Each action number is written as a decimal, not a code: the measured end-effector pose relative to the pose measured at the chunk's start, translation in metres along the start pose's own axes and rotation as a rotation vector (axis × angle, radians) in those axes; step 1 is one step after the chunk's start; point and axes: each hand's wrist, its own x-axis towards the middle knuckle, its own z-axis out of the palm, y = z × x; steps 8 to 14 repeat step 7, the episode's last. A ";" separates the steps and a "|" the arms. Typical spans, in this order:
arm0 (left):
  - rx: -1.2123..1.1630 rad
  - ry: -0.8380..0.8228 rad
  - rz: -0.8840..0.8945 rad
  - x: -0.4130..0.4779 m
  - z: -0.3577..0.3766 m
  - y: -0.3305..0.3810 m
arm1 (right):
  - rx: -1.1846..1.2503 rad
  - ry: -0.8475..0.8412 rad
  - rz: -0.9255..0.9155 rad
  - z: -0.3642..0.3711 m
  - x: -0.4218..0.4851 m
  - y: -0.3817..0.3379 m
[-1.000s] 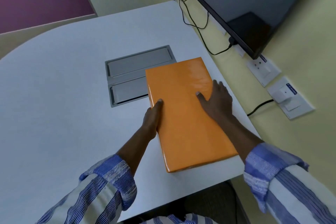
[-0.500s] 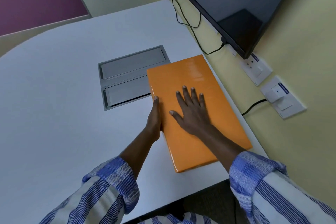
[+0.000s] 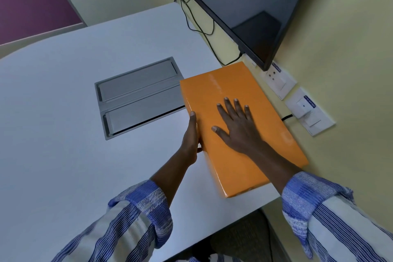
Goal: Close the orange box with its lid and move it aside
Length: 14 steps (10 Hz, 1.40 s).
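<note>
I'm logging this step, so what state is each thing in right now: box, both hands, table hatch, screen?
orange box: closed, lid on, lying flat at the table's right edge.
left hand: gripping the box's left side edge.
right hand: flat on the lid, fingers spread.
cable hatch: both flaps shut, flush in the table.
screen: dark, cable plugged in.
</note>
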 end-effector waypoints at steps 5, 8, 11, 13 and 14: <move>0.163 -0.041 0.069 -0.015 -0.012 0.003 | 0.035 -0.005 0.067 -0.006 0.001 -0.020; 0.504 0.149 0.202 -0.010 -0.094 -0.027 | 0.063 -0.005 -0.062 0.012 0.010 -0.103; 0.504 0.149 0.202 -0.010 -0.094 -0.027 | 0.063 -0.005 -0.062 0.012 0.010 -0.103; 0.504 0.149 0.202 -0.010 -0.094 -0.027 | 0.063 -0.005 -0.062 0.012 0.010 -0.103; 0.504 0.149 0.202 -0.010 -0.094 -0.027 | 0.063 -0.005 -0.062 0.012 0.010 -0.103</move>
